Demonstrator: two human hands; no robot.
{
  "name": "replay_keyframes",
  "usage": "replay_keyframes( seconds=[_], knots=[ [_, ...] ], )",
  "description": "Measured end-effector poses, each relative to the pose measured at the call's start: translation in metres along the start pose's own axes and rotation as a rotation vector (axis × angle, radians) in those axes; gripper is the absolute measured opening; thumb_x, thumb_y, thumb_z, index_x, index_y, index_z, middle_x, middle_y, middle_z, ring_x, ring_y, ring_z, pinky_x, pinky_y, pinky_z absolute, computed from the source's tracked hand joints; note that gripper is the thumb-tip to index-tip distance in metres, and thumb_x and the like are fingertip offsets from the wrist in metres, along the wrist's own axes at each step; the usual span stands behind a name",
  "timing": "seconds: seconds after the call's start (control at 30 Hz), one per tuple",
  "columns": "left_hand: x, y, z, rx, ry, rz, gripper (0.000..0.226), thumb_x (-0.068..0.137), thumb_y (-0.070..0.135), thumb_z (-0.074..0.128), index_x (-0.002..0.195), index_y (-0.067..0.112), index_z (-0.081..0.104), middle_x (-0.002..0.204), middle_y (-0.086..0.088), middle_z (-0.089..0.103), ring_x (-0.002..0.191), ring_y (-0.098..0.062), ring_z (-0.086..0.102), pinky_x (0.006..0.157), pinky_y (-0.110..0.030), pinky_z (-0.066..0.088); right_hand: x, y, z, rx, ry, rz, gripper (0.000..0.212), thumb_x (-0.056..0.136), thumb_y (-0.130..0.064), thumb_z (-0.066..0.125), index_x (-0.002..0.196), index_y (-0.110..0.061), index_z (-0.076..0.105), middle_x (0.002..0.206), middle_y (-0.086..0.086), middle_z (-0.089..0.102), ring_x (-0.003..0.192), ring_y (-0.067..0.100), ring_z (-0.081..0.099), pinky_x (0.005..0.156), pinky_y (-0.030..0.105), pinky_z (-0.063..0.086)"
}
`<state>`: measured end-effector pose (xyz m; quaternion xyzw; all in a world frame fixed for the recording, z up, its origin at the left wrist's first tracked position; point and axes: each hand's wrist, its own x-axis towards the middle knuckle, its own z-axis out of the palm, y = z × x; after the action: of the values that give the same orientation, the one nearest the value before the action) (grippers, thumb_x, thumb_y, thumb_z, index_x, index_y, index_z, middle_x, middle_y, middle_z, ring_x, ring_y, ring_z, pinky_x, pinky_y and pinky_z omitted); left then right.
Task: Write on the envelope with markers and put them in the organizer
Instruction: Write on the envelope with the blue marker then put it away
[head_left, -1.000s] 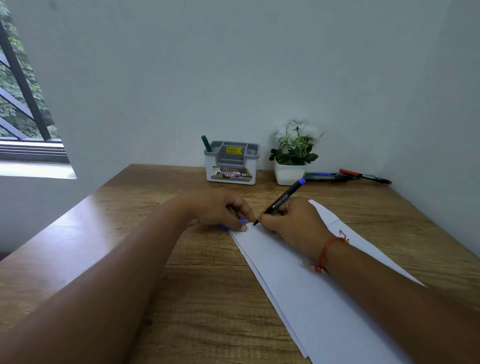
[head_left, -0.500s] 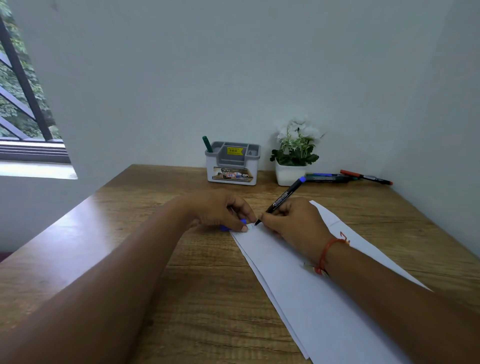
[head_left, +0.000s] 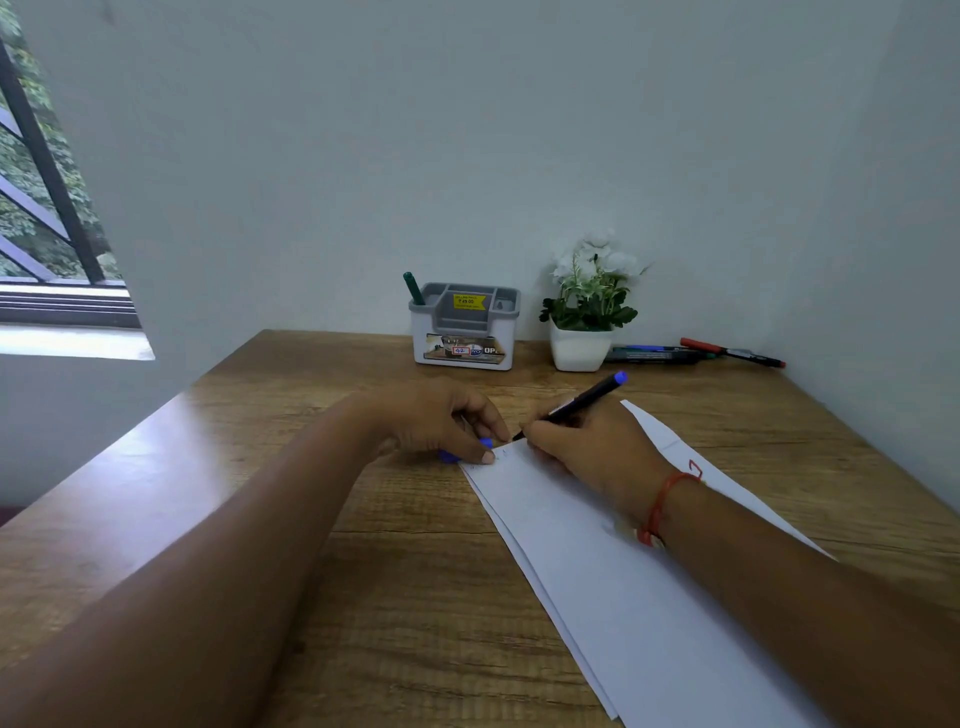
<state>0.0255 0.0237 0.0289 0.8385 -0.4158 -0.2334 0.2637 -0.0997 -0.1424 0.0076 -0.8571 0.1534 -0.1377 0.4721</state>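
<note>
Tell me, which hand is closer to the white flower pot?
Right. The right hand, gripping the blue marker, is in front of the flower pot; the left hand lies further left, before the organizer.

Soft, even daylight enters from a window (head_left: 47, 218) at far left. A pale sheen lies on the desk's (head_left: 171, 467) left side. Edges bend from wide-angle distortion; near forearms look blurred.
</note>
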Motion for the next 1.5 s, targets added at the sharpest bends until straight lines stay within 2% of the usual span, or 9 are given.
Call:
replay_keyframes(
  seconds=[0.13,0.27,0.37,0.63,0.83,0.93,1.1,1.33,1.5],
  knots=[
    [-0.0002,0.0004,-0.0001,-0.004,-0.003,0.002,0.030,0.084,0.024,0.076,0.112,0.030,0.069,0.101,0.010,0.063,0.064,0.011,0.054,0.056,-0.004,0.041,0.0005,-0.0003,0.0005,-0.010,0.003,-0.003,0.017,0.078,-0.025,0.063,0.078,-0.011,0.073,0.076,0.012,0.073,0.065,0.014,0.063,0.073,0.046,0.059],
    [-0.0014,0.0021,-0.0001,-0.001,0.000,0.007,0.029,0.084,0.022,0.075,0.112,0.027,0.070,0.092,0.014,0.062,0.061,0.014,0.054,0.054,-0.003,0.039,-0.0021,-0.0017,0.0022,-0.060,-0.012,-0.039,0.012,0.082,-0.020,0.065,0.082,-0.013,0.074,0.070,0.006,0.070,0.063,0.010,0.060,0.064,0.033,0.052],
    [-0.0022,0.0029,-0.0004,-0.007,-0.006,0.004,0.028,0.084,0.021,0.075,0.111,0.028,0.070,0.083,0.017,0.061,0.059,0.010,0.054,0.054,-0.005,0.041,-0.0027,-0.0029,0.0023,-0.067,0.007,-0.053,0.011,0.083,-0.020,0.066,0.083,-0.013,0.075,0.077,0.008,0.073,0.066,0.011,0.061,0.068,0.036,0.055],
    [-0.0032,0.0055,-0.0012,0.027,-0.016,0.012,0.030,0.085,0.022,0.074,0.114,0.027,0.069,0.081,0.017,0.060,0.058,0.015,0.053,0.052,-0.003,0.038,-0.0003,-0.0024,0.0007,-0.084,-0.016,-0.033,0.012,0.083,-0.018,0.064,0.086,-0.011,0.073,0.068,0.001,0.066,0.063,0.010,0.059,0.062,0.028,0.048],
    [-0.0039,0.0052,-0.0008,0.020,-0.014,-0.003,0.029,0.085,0.022,0.074,0.113,0.028,0.070,0.082,0.017,0.060,0.065,0.004,0.054,0.054,-0.006,0.040,-0.0012,-0.0030,0.0000,-0.088,-0.012,-0.059,0.010,0.084,-0.019,0.065,0.087,-0.013,0.073,0.070,-0.001,0.067,0.065,0.011,0.061,0.065,0.030,0.053],
    [-0.0035,0.0042,0.0003,-0.011,-0.002,-0.009,0.029,0.084,0.020,0.075,0.112,0.028,0.071,0.077,0.018,0.061,0.058,0.009,0.053,0.053,-0.007,0.040,0.0015,-0.0039,-0.0020,-0.037,-0.027,-0.022,0.007,0.084,-0.015,0.065,0.083,-0.016,0.072,0.065,-0.004,0.065,0.058,0.010,0.060,0.058,0.027,0.050],
    [-0.0037,0.0058,-0.0004,0.024,-0.016,-0.018,0.029,0.085,0.023,0.074,0.113,0.030,0.070,0.082,0.018,0.060,0.066,0.004,0.055,0.063,-0.013,0.040,0.0043,-0.0022,-0.0066,0.041,0.022,-0.019,0.008,0.083,-0.017,0.067,0.083,-0.013,0.073,0.064,-0.003,0.066,0.056,0.010,0.061,0.062,0.030,0.053],
    [-0.0020,0.0035,-0.0002,0.024,-0.014,-0.016,0.028,0.086,0.024,0.073,0.113,0.031,0.070,0.083,0.016,0.060,0.060,0.012,0.053,0.052,-0.005,0.038,0.0021,0.0002,-0.0054,0.074,0.003,-0.040,0.012,0.080,-0.008,0.071,0.076,-0.019,0.073,0.066,-0.004,0.068,0.061,0.010,0.061,0.060,0.029,0.050],
    [-0.0026,0.0031,0.0004,0.015,-0.015,-0.020,0.027,0.085,0.025,0.074,0.110,0.034,0.071,0.085,0.015,0.061,0.067,0.001,0.053,0.058,-0.011,0.040,0.0036,0.0025,-0.0026,0.033,0.011,-0.054,0.007,0.080,-0.011,0.072,0.084,-0.016,0.075,0.072,-0.006,0.069,0.067,0.008,0.061,0.064,0.027,0.049]
  ],
)
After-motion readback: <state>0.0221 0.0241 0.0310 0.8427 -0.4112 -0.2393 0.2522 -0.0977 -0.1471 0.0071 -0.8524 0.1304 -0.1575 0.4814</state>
